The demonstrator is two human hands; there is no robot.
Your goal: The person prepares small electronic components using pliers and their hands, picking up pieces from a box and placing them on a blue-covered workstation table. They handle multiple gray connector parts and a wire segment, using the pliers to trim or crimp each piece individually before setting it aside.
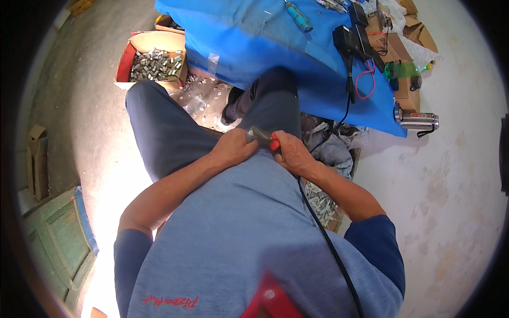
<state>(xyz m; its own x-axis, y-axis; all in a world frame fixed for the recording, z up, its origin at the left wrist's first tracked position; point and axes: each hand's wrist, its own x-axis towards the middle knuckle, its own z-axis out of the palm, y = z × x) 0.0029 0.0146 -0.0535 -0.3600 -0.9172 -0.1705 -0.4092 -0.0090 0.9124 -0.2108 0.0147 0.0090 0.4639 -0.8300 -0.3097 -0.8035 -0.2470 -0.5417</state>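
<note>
In front of my lap, both hands are closed and close together. My left hand (pixel 235 148) grips a small metal part (pixel 250 135), silvery at its end and mostly covered by the fingers. Wrapped round a red-handled tool (pixel 274 142) is my right hand (pixel 295 153), just to the right. The tool's metal end points toward the part in the left hand; whether they touch I cannot tell. Beyond my left knee stands an open cardboard box (pixel 126 62) holding many small metal pieces (pixel 155 65).
A blue-covered table (pixel 225 50) lies ahead, bearing a turquoise-handled tool (pixel 300 20) and black power adapters (pixel 345 40). At its right are a green bottle (pixel 404 69) and a steel flask (pixel 418 121). A black cable (pixel 324 233) runs down my right side, past scattered metal strips (pixel 320 202).
</note>
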